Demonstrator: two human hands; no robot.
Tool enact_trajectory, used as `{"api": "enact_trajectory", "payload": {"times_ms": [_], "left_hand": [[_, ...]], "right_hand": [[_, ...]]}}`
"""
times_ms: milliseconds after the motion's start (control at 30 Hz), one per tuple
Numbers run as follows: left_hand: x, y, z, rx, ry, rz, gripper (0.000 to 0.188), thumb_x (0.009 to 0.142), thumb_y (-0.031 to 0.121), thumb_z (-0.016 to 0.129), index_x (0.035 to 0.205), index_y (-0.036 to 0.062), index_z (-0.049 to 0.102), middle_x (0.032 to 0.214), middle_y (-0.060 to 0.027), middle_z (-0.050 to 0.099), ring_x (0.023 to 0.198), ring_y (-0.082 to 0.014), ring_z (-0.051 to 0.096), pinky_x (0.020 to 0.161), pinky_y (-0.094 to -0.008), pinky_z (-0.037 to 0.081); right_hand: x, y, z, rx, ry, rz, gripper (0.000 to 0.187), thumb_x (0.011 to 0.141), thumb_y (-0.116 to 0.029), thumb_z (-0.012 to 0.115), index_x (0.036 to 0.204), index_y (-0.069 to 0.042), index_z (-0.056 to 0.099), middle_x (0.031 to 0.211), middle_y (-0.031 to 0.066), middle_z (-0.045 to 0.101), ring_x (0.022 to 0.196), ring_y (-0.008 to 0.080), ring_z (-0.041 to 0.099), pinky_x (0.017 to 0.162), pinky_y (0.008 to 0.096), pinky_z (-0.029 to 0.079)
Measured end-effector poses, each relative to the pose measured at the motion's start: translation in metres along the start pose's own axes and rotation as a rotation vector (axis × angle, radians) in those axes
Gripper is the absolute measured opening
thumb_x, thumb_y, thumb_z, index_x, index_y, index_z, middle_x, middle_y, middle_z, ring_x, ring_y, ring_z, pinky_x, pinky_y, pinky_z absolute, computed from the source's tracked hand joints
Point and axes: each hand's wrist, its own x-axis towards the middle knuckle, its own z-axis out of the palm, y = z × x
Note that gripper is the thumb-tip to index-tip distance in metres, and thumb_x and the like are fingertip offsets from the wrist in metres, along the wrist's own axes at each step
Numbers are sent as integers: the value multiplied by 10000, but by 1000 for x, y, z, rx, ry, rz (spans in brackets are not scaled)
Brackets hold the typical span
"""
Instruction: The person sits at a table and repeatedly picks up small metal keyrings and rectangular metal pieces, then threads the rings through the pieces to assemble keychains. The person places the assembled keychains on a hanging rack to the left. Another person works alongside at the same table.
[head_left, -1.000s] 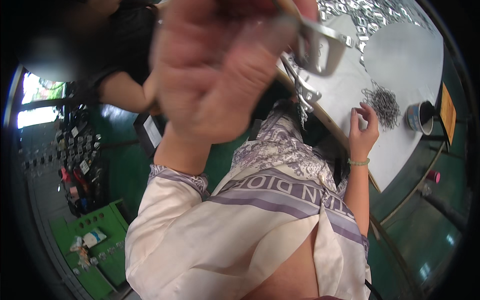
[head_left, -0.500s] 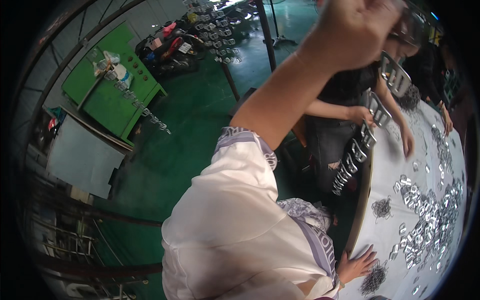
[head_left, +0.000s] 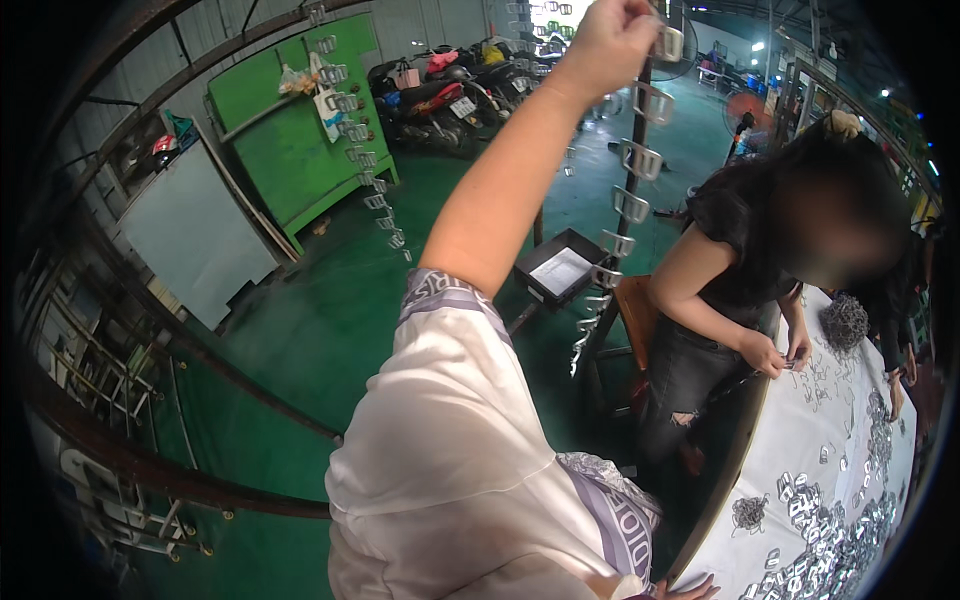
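Note:
My left hand [head_left: 612,48] is raised high at the end of a stretched arm, thumb and fingers pinched at the top of a hanging string of metal buckles [head_left: 638,160]. The buckles dangle one below another, and the string's lower end tapers away above the floor. Only part of my right hand [head_left: 692,590] shows at the lower edge, its fingers spread flat on the near edge of the white-covered table [head_left: 722,560]. Many loose metal buckles [head_left: 825,530] lie heaped on that table, beside a small pile of dark wire pieces [head_left: 748,513].
A person in black [head_left: 725,260] leans over the table, both hands together at a small piece. More buckle strings [head_left: 355,130] hang at the left near a green cabinet [head_left: 265,150]. A black tray [head_left: 565,268] stands behind my string. Dark metal bars [head_left: 200,510] curve along the left.
My view has turned left. My raised left hand and the buckle string have moved left, away from the person in black. My right hand now shows only at the lower edge.

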Motion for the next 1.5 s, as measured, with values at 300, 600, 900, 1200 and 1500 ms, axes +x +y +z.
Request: {"api": "enact_trajectory", "payload": {"times_ms": [300, 600, 900, 1200, 1500], "left_hand": [[22, 8, -177, 605, 169, 161, 23, 912, 81, 518, 909, 59, 521, 751, 18, 505, 692, -86, 482, 613, -247, 414], [44, 71, -298, 1099, 433, 55, 119, 888, 150, 520, 853, 38, 539, 750, -101, 578, 697, -180, 540, 646, -349, 457], [73, 75, -433, 1332, 564, 32, 180, 886, 228, 537, 926, 55, 566, 794, -134, 611, 757, -211, 574, 716, -370, 486], [105, 74, -485, 1444, 509, -128, 156, 819, 108, 525, 958, 42, 551, 779, -155, 602, 701, -240, 579, 644, -399, 486], [89, 102, -425, 1333, 633, -281, 285, 767, 56, 542, 1049, 54, 582, 802, -162, 629, 572, -229, 573, 456, -395, 443]], "right_hand": [[7, 12, 34, -86, 96, -71, 1073, 505, -584, 798, 1399, -183, 363, 1459, 107, 376, 1395, 369, 236, 1123, 609, 118], [9, 18, 51, 49, 360, -82, 931, 495, -630, 778, 1270, -182, 523, 1327, 121, 519, 1287, 394, 396, 1073, 642, 197], [4, 9, 42, 392, 583, -118, 708, 754, -715, 518, 1182, -156, 592, 1239, 102, 570, 1236, 388, 440, 1044, 642, 232], [2, 22, 28, 60, 326, -164, 902, 636, -791, 562, 1279, -162, 489, 1318, 81, 480, 1271, 371, 388, 1027, 599, 280], [3, 15, 19, -42, 465, -243, 857, 560, -694, 703, 1202, -154, 530, 1223, 68, 521, 1191, 360, 441, 983, 552, 349]]}}
